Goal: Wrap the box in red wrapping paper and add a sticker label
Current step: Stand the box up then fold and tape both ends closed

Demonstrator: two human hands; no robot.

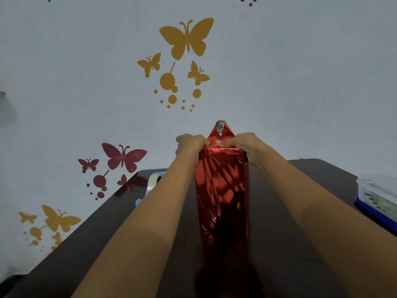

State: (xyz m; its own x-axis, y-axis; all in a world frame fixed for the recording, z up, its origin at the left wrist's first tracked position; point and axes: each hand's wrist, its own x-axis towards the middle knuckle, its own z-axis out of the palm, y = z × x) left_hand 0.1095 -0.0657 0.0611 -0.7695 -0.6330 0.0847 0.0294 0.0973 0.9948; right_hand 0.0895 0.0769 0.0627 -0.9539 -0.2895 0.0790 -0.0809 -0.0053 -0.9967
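The dark desk (333, 175) carries the box (221, 190), which stands on end at its middle, sides already covered in red wrapping paper (228, 134). My left hand (190, 145) and right hand (242, 145) both pinch paper at the top end, tucking the sides in. Next, I judge, the pointed flap folds down and needs the tape (153, 181).

Wrapped box (222, 190) upright at table (279, 254) centre; tape roll (155, 179) to its left, lidded container (378, 194) at right edge.
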